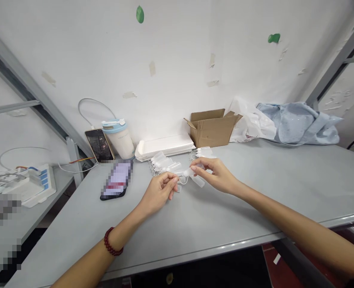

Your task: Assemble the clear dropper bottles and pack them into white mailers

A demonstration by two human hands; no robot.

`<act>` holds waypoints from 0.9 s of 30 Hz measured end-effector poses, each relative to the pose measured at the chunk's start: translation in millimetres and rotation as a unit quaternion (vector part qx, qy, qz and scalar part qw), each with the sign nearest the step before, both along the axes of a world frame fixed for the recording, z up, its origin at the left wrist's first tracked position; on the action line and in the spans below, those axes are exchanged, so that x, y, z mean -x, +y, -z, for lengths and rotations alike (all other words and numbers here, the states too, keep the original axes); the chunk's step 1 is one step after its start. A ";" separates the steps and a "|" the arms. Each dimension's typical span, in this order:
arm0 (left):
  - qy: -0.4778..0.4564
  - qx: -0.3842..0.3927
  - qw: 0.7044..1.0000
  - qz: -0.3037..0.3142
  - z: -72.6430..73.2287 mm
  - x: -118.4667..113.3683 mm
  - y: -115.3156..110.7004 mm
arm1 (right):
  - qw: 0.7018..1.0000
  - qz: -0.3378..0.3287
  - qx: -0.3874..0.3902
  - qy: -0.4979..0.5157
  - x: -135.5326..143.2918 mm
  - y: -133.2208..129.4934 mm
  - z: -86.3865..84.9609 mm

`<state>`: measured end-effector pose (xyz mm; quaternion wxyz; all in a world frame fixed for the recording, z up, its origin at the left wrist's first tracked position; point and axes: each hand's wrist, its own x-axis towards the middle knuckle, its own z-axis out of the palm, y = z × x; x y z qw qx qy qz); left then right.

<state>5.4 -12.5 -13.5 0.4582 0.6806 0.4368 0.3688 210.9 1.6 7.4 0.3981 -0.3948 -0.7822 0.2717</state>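
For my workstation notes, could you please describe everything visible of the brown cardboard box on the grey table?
The brown cardboard box is plain, roughly rectangular, and stands upright toward the back of the grey table, near the white wall. Its top is open, flaps spreading left and right; any contents are hidden. A crumpled white plastic bag is at its right, a stack of flat white pieces at its left; contact is unclear.

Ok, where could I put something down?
The table is bare between the right arm and blue bundle, and near its front edge beside the left arm. It's crowded around the left hand and right hand with small white pieces, and beside the cup.
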 end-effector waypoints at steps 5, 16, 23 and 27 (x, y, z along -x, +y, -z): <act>-0.001 -0.001 1.000 -0.002 -0.3 0.1 -1.1 | 1.000 -0.003 -0.005 -0.001 0.2 -0.4 0.4; 0.018 -0.020 1.000 0.001 -0.9 -1.1 -2.7 | 0.999 -0.011 -0.004 -0.040 1.4 -1.0 -0.6; 0.033 -0.025 0.999 -0.001 -0.3 -2.2 -5.7 | 0.998 -0.024 -0.007 -0.052 4.1 -1.8 5.0; 0.044 -0.024 0.999 0.000 2.5 -1.7 -5.4 | 0.998 -0.023 -0.012 -0.052 5.7 -2.1 9.9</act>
